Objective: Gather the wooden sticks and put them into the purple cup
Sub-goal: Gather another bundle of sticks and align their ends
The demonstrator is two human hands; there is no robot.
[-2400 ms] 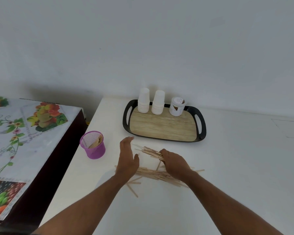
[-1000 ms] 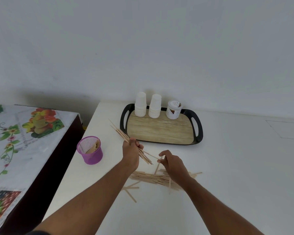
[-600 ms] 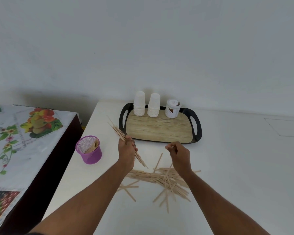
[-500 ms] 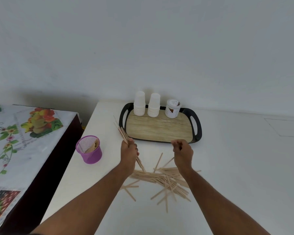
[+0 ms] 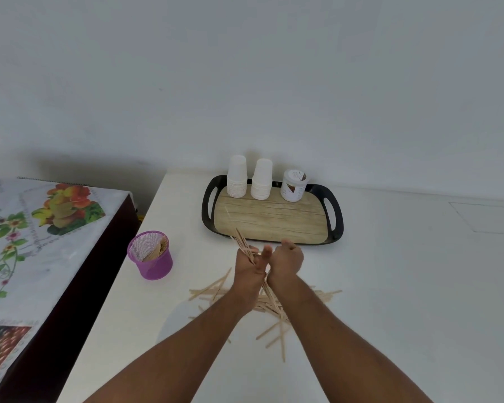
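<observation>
My left hand grips a bundle of thin wooden sticks that point up and away toward the tray. My right hand is curled right beside it, thumb touching the bundle; I cannot see whether it holds any stick itself. More loose wooden sticks lie scattered on the white table under and behind both wrists. The purple mesh cup stands to the left near the table's edge, with some sticks leaning inside it.
A black tray with a wood-look base sits beyond my hands, carrying two stacks of white cups and a small white jar. A lower table with a fruit-print cloth adjoins on the left.
My left hand picked a bundle of sticks off the pile and raised it. My right hand left the pile and came up against the left hand.
</observation>
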